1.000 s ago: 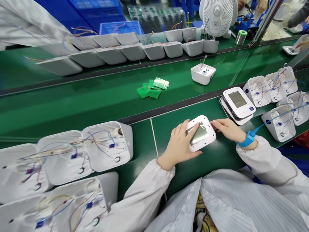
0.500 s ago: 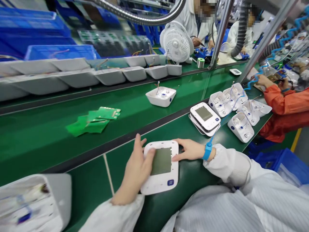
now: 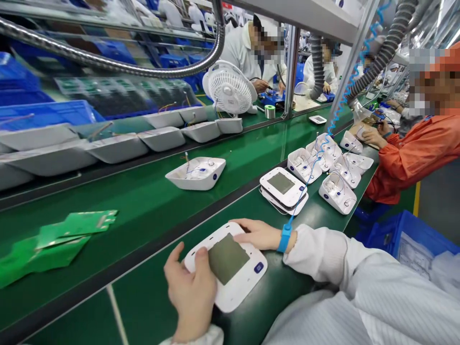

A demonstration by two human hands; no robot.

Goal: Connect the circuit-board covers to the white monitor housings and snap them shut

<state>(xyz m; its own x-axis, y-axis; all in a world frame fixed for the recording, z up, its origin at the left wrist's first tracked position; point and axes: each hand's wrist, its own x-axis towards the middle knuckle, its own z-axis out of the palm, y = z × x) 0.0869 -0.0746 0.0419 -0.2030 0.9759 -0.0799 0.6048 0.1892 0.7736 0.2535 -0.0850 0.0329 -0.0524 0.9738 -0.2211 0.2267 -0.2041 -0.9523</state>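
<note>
A white panel with a grey screen is held tilted over the green bench, its dark blue button toward the right. My left hand grips its left edge, with the thumb on the front face. At the top right edge, my right hand holds the panel, fingers partly hidden behind it; a blue strap circles that wrist. Beyond my right hand lies a stack of similar panels, beside several white housings with wires.
On the green belt lie green circuit boards and one white housing. Grey-white housings line the far ledge near a white fan. A person in orange works at the right; a blue bin stands below.
The panel has turned, its button end swinging right and upward in view, with both hands still on it. The camera view has shifted to the right, and the belt housing appears further left.
</note>
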